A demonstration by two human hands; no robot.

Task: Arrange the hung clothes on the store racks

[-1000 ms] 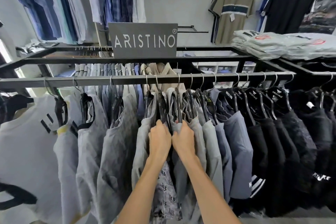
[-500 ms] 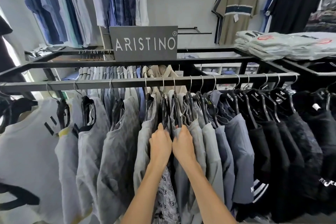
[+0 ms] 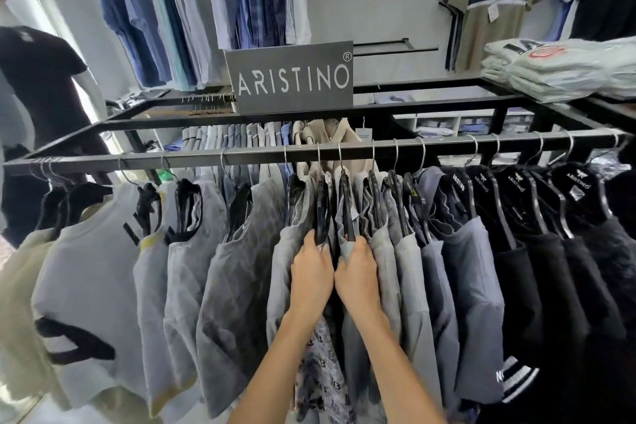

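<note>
pale wall [image 3: 378, 3], grey brand sign [image 3: 292, 76], mannequin [image 3: 38, 79] left, perhaps by bright window.

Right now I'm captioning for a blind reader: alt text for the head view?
Left hand and right hand grip grey shirts side by side on a black rack rail, black shirts to the right, Aristino sign above.

a dark grey sign [image 3: 295, 77] standing on the rack's top frame reads "aristino" with a small ® mark; the same "aristino" is printed in white on the black hangers [image 3: 515, 183] at the right of the rail
</note>
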